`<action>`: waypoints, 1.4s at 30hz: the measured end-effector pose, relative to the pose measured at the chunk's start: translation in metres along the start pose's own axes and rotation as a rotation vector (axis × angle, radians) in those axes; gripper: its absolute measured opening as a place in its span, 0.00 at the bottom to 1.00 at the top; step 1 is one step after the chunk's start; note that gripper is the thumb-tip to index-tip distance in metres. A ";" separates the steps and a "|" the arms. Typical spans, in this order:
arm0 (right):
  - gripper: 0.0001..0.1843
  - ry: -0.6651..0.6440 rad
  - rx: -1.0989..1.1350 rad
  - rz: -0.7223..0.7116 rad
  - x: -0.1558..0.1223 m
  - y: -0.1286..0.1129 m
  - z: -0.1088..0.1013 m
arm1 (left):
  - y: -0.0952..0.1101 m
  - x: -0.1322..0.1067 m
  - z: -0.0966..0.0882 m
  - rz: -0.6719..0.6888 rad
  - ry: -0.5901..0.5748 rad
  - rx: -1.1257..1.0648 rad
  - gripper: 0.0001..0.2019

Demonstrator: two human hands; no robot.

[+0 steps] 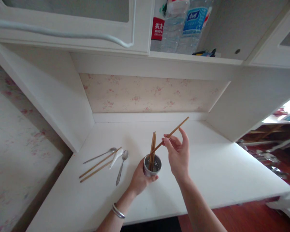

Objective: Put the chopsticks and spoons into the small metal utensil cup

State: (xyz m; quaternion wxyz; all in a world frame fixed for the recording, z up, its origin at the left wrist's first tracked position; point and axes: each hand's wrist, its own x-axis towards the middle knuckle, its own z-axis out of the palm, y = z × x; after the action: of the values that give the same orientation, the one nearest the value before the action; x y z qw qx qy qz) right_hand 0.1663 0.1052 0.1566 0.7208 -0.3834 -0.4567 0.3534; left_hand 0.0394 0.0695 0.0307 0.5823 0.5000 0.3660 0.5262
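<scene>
My left hand (140,178) is wrapped round a metal utensil holder (157,170) with small holes in its bottom. Several wooden chopsticks (154,141) stand inside it, leaning against the far rim. Between the fingertips of my right hand (178,154) is one chopstick (180,125), slanted so that its lower end is at the holder's mouth. Left of the holder, on the white counter (203,174), lie a metal spoon (121,167), a white spoon (116,158), two chopsticks (96,166) and a second, long-handled metal spoon (99,156).
An upper cabinet (87,45) overhangs the counter, with plastic bottles (175,27) on its open shelf. Side panels (232,100) bound the counter at left and right. Beyond the right panel, metal items (268,156) sit near a red floor (232,219).
</scene>
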 end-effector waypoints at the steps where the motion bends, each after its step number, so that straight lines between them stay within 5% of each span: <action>1: 0.30 0.010 -0.041 0.013 0.004 0.006 -0.008 | -0.001 0.000 0.000 -0.001 0.006 0.019 0.38; 8: 0.17 -0.065 -0.364 0.196 -0.003 0.044 -0.037 | -0.006 0.001 0.001 0.008 -0.002 0.064 0.35; 16: 0.16 -0.164 -0.576 0.139 -0.016 0.062 -0.033 | -0.012 0.002 0.002 -0.003 0.038 0.052 0.38; 35: 0.18 -0.226 -0.442 0.246 -0.025 0.076 -0.035 | -0.015 0.004 0.000 -0.031 0.074 0.072 0.40; 42: 0.32 -0.337 -0.258 0.275 -0.049 0.079 -0.056 | -0.007 0.003 0.003 -0.019 0.030 0.057 0.37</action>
State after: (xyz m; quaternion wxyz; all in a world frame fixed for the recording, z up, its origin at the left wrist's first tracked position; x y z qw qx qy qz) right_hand 0.1890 0.0863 0.0520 0.5247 -0.4663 -0.5552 0.4462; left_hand 0.0451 0.0721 0.0245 0.5672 0.5050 0.3943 0.5174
